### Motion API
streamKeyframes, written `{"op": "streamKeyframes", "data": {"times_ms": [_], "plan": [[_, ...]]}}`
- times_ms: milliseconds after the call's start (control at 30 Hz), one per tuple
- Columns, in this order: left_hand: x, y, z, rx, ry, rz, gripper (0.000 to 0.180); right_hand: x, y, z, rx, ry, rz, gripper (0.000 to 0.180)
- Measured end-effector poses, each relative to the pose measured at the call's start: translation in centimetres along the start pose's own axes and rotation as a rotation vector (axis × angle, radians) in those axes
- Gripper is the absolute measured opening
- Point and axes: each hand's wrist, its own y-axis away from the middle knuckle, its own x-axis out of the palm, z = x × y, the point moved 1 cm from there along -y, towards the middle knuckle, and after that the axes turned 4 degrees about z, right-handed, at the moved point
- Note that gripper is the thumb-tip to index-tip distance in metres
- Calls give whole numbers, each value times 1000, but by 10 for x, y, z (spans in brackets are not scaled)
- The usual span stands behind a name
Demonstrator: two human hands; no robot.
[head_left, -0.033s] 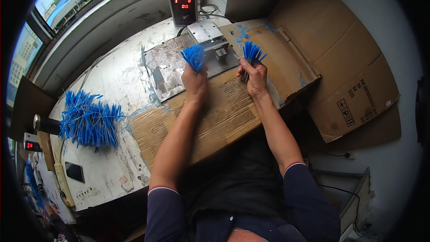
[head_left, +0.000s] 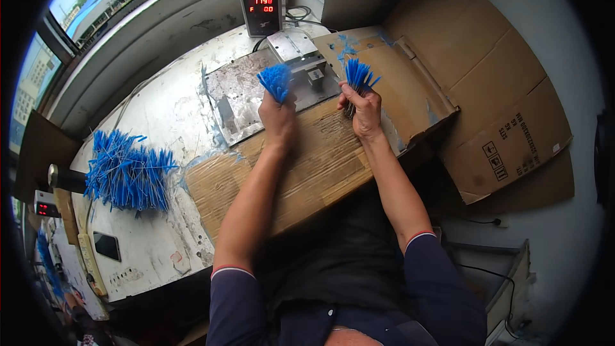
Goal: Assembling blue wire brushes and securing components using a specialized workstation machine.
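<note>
My left hand (head_left: 278, 120) is closed around a bundle of thin wires with blue plastic sleeves (head_left: 275, 81), the blue ends fanning up above the fist. In my right hand (head_left: 366, 110) is a second bundle of blue-sleeved wires (head_left: 360, 75); its bare, thin lower ends stick out below the fingers. Both hands are above the front of the worktable, apart from each other. Beyond them sits a metal fixture with a small block (head_left: 315, 75) on a metal plate (head_left: 240, 90). A large loose pile of the same blue-sleeved wires (head_left: 128, 173) lies on the table at left.
A box with a red digital display (head_left: 263, 9) stands behind the fixture, cables beside it. Flattened cardboard (head_left: 282, 182) covers the table's front edge, and a big cardboard sheet (head_left: 506, 102) leans at right. A phone (head_left: 107, 246) and a power strip (head_left: 91, 266) lie at the left.
The digits on the display have changed. Both hands hold their bundles in almost the same place.
</note>
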Motion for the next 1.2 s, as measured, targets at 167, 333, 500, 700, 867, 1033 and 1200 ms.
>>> {"op": "streamKeyframes", "data": {"times_ms": [167, 333, 500, 700, 867, 1033, 1200], "plan": [[-5, 2, -4, -41, -5, 9, 23, 11, 5, 11, 51, -89, 75, 19], [0, 2, -16, -75, 4, 21, 11, 7, 3, 12, 241, -60, 179, 16], [-2, 3, -17, -75, 42, 20, 19, 20, 11, 19, 255, -94, 210, 17], [0, 3, -15, -40, 3, 63, 16, 25, 14, 14, 287, -31, 290, 20], [5, 1, -11, -25, 36, 119, 15, 26, 13, 18, 379, 209, 370, 26], [4, -1, -13, -52, 46, 133, 18, 29, 13, 10, 347, 163, 365, 22], [2, -2, -17, -138, 61, 148, 21, 28, 17, 14, 366, 120, 346, 19]]}}
